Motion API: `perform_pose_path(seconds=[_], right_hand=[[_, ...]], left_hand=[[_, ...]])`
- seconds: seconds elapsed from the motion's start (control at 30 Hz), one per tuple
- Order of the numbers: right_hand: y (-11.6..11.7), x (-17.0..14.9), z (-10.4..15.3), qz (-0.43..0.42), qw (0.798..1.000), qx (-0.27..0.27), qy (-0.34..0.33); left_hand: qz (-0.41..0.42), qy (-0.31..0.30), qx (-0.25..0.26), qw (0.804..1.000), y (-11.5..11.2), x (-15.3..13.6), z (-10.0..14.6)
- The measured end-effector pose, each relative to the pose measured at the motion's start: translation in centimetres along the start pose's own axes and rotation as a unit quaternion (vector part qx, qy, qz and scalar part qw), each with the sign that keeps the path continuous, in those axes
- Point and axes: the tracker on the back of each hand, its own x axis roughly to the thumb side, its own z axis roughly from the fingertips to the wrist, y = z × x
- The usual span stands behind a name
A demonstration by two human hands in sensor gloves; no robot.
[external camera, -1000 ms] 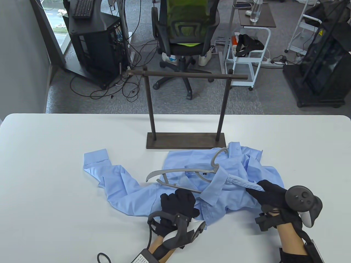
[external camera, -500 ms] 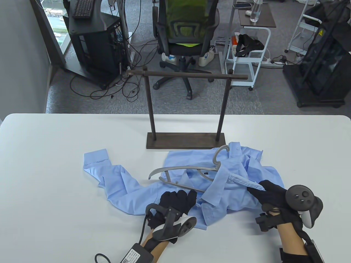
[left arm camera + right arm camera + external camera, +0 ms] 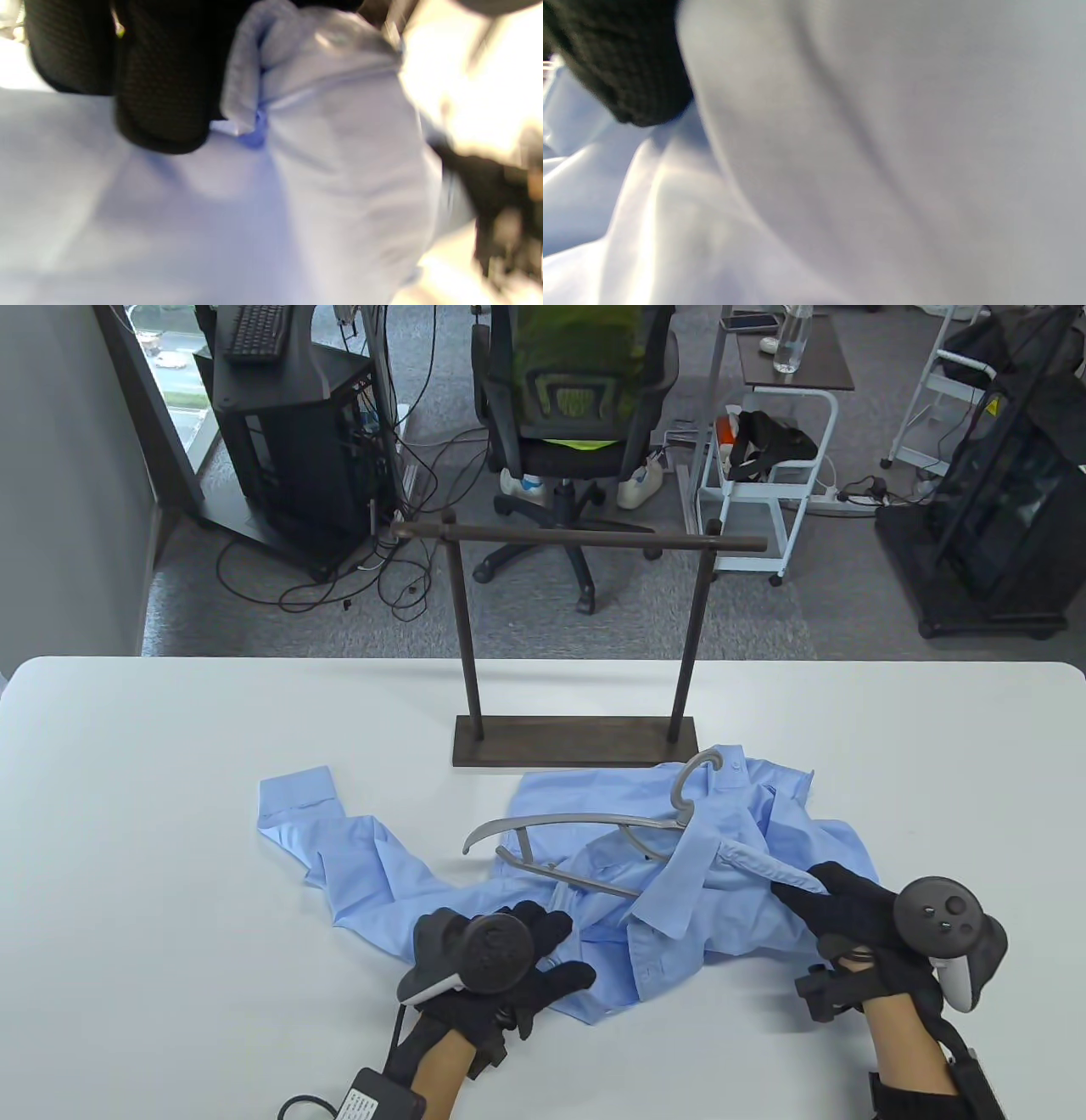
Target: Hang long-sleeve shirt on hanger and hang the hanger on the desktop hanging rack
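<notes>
A light blue long-sleeve shirt (image 3: 747, 831) lies crumpled on the white table (image 3: 170, 780), one sleeve stretched out to the left. A grey hanger (image 3: 577, 821) lies on it; its right arm is tucked under the collar and its hook (image 3: 691, 776) points at the rack. My left hand (image 3: 564, 946) is palm down on the shirt's near front edge; in the left wrist view its fingers (image 3: 161, 106) grip a fold of fabric (image 3: 297, 190). My right hand (image 3: 802, 886) pinches a raised front edge of the shirt. The right wrist view shows only a fingertip (image 3: 628, 76) and cloth (image 3: 882, 148).
The dark wooden hanging rack (image 3: 577, 538) stands on its base (image 3: 577, 740) just behind the shirt, with nothing on its bar. Beyond the table's far edge are an office chair (image 3: 577, 398), a computer stand and carts on the floor.
My left hand has turned palm down and drawn left and toward me, taking the shirt's near edge with it. The hanger has slid slightly right, away from me. The right hand has barely moved.
</notes>
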Motion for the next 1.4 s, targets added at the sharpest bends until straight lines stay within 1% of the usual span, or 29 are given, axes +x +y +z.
perform_pose_path(seconds=[0.03, 0.07, 0.1, 0.13, 0.17, 0.27, 0.33, 0.47, 0.53, 0.57, 0.6, 0.63, 0.7, 0.77, 0.8, 0.87, 0.93, 1.03, 1.1, 1.17, 1.3, 1.4], right_hand=[[-0.1, -0.2, 0.0, -0.010, 1.000, 0.002, 0.001], [-0.1, -0.4, -0.1, -0.017, 1.000, 0.004, 0.001], [-0.1, -0.5, -0.1, -0.028, 1.000, 0.008, -0.003], [-0.1, -0.6, -0.1, -0.036, 0.999, 0.010, -0.004], [-0.1, -0.6, -0.1, -0.037, 0.999, 0.010, -0.005], [-0.2, -0.6, -0.1, -0.040, 0.999, 0.006, -0.011], [-0.2, -0.6, -0.1, -0.050, 0.999, 0.007, -0.016], [-0.2, -0.8, -0.3, -0.073, 0.997, 0.010, -0.022], [-0.3, -1.1, -0.4, -0.091, 0.996, 0.016, -0.022], [-0.2, -1.1, -0.5, -0.091, 0.995, 0.030, -0.026], [-0.1, -1.1, -0.5, -0.082, 0.995, 0.046, -0.036], [0.0, -1.1, -0.6, -0.081, 0.994, 0.052, -0.043], [0.1, -1.1, -0.6, -0.070, 0.995, 0.063, -0.042], [0.0, -1.0, -0.6, -0.054, 0.996, 0.051, -0.038], [-0.1, -1.1, -0.6, -0.043, 0.997, 0.044, -0.034], [-0.2, -1.0, -0.5, -0.036, 0.998, 0.037, -0.029], [-0.4, -0.8, -0.4, -0.013, 0.999, 0.022, -0.033], [-0.7, -0.3, -0.1, 0.054, 0.998, -0.013, -0.042], [-0.5, 0.1, 0.2, 0.074, 0.996, -0.036, -0.046], [-0.3, 0.4, 0.4, 0.077, 0.994, -0.055, -0.052], [0.1, 1.4, 0.9, 0.073, 0.992, -0.076, -0.066], [0.4, 2.3, 1.3, 0.089, 0.988, -0.096, -0.078]], left_hand=[[0.001, 0.024, 0.027, 0.999, 0.6, -0.6, 0.2], [-0.021, 0.047, 0.052, 0.997, 1.2, -0.9, 0.4], [-0.049, 0.049, 0.045, 0.997, 1.6, -1.3, 0.4], [-0.056, 0.053, 0.035, 0.996, 1.8, -1.6, 0.4], [-0.037, 0.057, 0.024, 0.997, 2.0, -2.1, 0.4], [0.017, 0.061, 0.022, 0.998, 2.4, -3.4, 0.5], [0.027, 0.061, 0.035, 0.997, 2.8, -4.2, 0.6], [0.089, 0.070, 0.103, 0.988, 3.7, -5.7, 1.2], [0.107, 0.092, 0.133, 0.981, 4.2, -6.4, 1.6], [0.102, 0.102, 0.148, 0.978, 4.4, -6.5, 1.8], [0.079, 0.120, 0.174, 0.974, 4.7, -6.6, 2.2], [0.064, 0.129, 0.190, 0.971, 4.9, -6.7, 2.4], [0.047, 0.134, 0.189, 0.972, 5.4, -7.0, 2.7], [0.056, 0.134, 0.197, 0.970, 5.7, -7.2, 2.9], [0.051, 0.128, 0.198, 0.970, 5.9, -7.2, 3.0], [0.028, 0.113, 0.182, 0.976, 6.0, -6.9, 2.9], [0.017, 0.111, 0.190, 0.975, 6.0, -6.5, 2.9], [0.019, 0.098, 0.202, 0.974, 6.0, -5.8, 3.0], [0.014, 0.079, 0.201, 0.976, 5.9, -4.7, 2.9], [0.009, 0.058, 0.193, 0.979, 5.5, -3.5, 2.7], [0.016, 0.027, 0.180, 0.983, 4.4, -1.4, 2.1], [0.050, 0.004, 0.163, 0.985, 3.2, -0.1, 1.8]])
